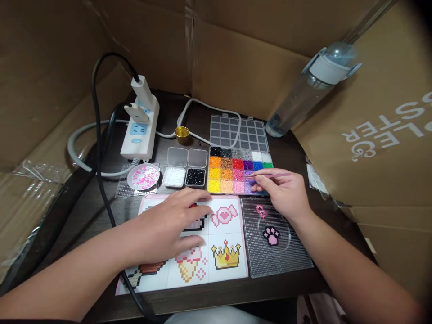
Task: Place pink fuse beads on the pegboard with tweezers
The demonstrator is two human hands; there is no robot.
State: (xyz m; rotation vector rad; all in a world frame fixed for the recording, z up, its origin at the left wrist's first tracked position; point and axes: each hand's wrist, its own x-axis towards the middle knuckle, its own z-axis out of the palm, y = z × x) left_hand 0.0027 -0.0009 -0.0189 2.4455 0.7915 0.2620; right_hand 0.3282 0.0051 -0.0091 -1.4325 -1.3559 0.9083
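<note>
My left hand [172, 220] lies flat with fingers spread on a printed pattern sheet [229, 274], which shows a candy, a crown and an ice cream. In my right hand [285, 193] is a pair of pink tweezers [270, 175], their tips over the pink and purple compartments of the bead box [207, 180]. Below that hand lies a clear pegboard [280, 263]. It carries a pink and black bead paw [272, 236] and a small piece of pink beadwork [261, 211] near its top edge. Whether the tweezers grip a bead is too small to tell.
Left of the bead box stand small cases of white beads [174, 177] and black beads [195, 177], and a dish of mixed beads [143, 177]. A power strip [140, 130] with a black cable [97, 112] stands at left. A water bottle [303, 99] leans against the cardboard wall [249, 58].
</note>
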